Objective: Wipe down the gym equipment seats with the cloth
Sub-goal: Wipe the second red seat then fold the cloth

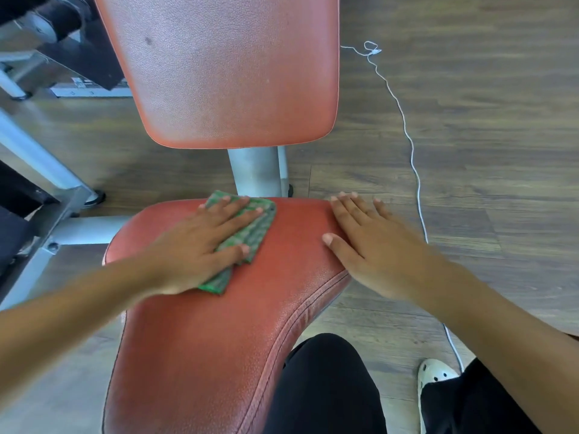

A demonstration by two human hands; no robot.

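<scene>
**A:** Where is the cloth?

**B:** The green cloth (254, 227) lies folded near the far edge of the red seat (213, 346), toward its far left corner. The left hand (200, 245) presses it flat with straight, spread fingers, and the palm hides much of it.

**A:** And the other hand?

**B:** The right hand (369, 242) rests flat on the seat's far right corner, fingers straight, holding nothing.

**A:** What is cut off or hard to see?

**B:** The seat's near end runs past the bottom of the view, and a black trouser leg (326, 389) covers its near right edge. The top of the backrest (228, 73) is cut off. The foot of the grey post (253, 170) is hidden behind the seat. A white cord (411, 145) on the wooden floor (485, 158) disappears behind the right forearm. A pale shoe (434, 375) is half covered by the other trouser leg. The grey frame (40, 170) at the left is blurred.
</scene>
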